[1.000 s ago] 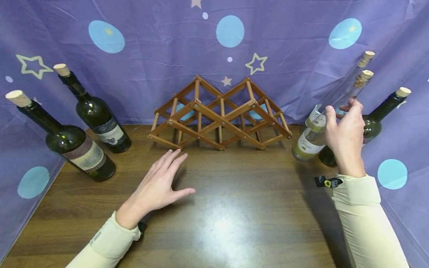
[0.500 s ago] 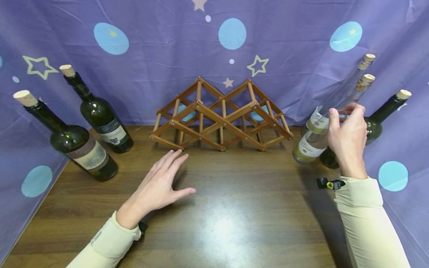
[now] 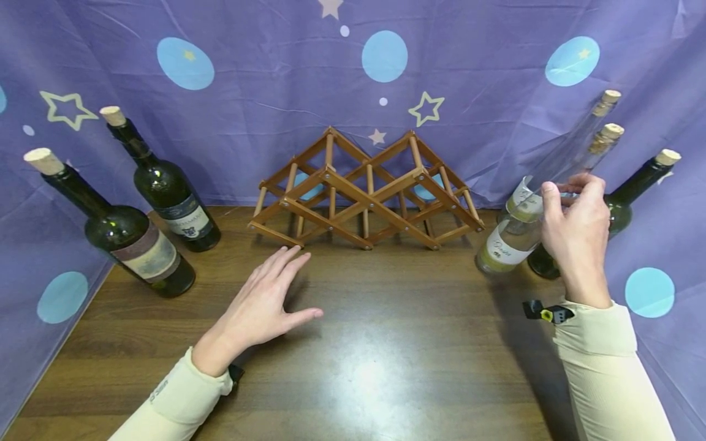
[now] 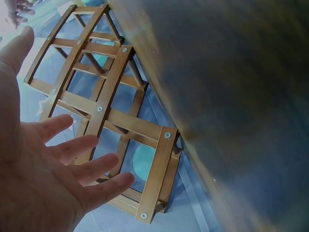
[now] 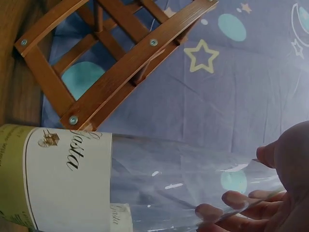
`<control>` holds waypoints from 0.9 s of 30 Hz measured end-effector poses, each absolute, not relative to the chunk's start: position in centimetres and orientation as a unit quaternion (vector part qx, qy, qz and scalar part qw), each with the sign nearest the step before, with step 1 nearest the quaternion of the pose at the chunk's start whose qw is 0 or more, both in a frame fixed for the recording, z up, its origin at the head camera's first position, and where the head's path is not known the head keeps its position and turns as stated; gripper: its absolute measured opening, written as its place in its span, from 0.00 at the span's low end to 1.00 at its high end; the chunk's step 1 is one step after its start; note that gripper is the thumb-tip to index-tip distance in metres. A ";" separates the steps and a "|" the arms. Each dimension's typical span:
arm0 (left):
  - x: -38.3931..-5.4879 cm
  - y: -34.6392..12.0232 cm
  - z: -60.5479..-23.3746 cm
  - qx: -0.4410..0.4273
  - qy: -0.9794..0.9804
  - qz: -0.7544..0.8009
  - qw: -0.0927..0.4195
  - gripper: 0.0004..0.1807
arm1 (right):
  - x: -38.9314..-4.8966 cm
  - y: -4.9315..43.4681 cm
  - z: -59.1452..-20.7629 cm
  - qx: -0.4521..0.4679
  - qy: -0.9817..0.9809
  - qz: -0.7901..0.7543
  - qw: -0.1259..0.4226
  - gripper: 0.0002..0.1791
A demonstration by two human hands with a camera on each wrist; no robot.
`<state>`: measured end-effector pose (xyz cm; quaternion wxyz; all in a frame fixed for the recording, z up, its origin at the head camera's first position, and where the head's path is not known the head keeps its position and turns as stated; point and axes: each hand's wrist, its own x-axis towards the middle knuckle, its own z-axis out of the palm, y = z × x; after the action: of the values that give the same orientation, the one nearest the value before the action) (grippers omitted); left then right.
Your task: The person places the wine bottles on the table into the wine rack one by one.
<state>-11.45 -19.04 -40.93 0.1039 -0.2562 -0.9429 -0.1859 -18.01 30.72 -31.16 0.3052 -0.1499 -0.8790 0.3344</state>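
In the head view my right hand (image 3: 579, 236) grips a clear glass bottle (image 3: 506, 248) below its corked neck. The bottle leans, its cork to the right and its white-labelled base to the left; whether the base touches the table I cannot tell. In the right wrist view, thumb and fingers curl round the clear glass above the label (image 5: 72, 174). My left hand (image 3: 259, 306) is over the table with fingers spread, holding nothing. Its fingertips are just in front of the wooden folding wine rack (image 3: 368, 201), which also fills the left wrist view.
A second clear bottle (image 3: 524, 199) stands behind the held one. A dark green corked bottle (image 3: 620, 211) stands to the right, partly hidden by my right hand. Two dark wine bottles, a nearer one (image 3: 146, 254) and a farther one (image 3: 184, 214), stand at left. A purple curtain (image 3: 265, 61) hangs behind.
The held bottle's base has shifted slightly left and toward me, and its cork slightly right. My right hand has moved a little right and nearer. The left hand stays still.
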 end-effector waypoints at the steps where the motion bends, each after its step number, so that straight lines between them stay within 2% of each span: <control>1: -11.5 -19.1 -40.9 -0.256 -0.943 -0.187 0.104 0.60 | -17.9 30.6 -31.1 -0.149 -0.879 0.336 0.305 0.31; 12: -11.5 -18.9 -40.6 -0.261 -0.939 -0.197 0.111 0.59 | -16.3 29.4 -30.2 -0.120 -0.866 0.369 0.316 0.27; 21: -11.7 -18.2 -40.2 -0.270 -0.933 -0.207 0.117 0.59 | -15.4 27.8 -29.9 -0.053 -0.834 0.440 0.328 0.13; 27: -11.8 -17.7 -39.9 -0.273 -0.932 -0.208 0.120 0.60 | -15.2 26.9 -30.3 -0.029 -0.804 0.503 0.315 0.09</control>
<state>-11.84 -17.71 -39.94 0.1198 -0.2727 -0.9316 -0.2083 -15.20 26.91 -30.28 0.3153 -0.0294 -0.8042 0.5029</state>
